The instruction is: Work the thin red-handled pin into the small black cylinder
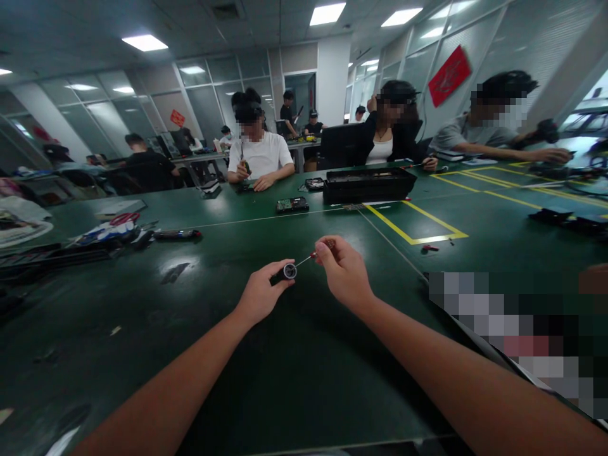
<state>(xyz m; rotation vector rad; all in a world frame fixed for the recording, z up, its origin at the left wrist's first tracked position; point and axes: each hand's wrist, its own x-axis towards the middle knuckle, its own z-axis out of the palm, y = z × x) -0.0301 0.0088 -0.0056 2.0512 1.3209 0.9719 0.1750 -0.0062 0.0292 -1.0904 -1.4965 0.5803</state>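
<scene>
My left hand [265,292] is closed around a small black cylindrical part [289,271] whose round, light-rimmed end faces right and toward me. In my right hand [342,269] is a thin screwdriver [306,258], pinched near its red collar. Its slim metal shaft slants down to the left, with the tip at the rim of the black part. Whether the tip touches a screw there is too small to tell. Both hands are held above the green table [304,367].
A long black tray [370,185] and a circuit board [292,204] lie ahead. Tools, including a black-handled one [177,235], lie to the left. A small red piece [430,248] sits right of yellow tape [439,240]. Several people sit across the table.
</scene>
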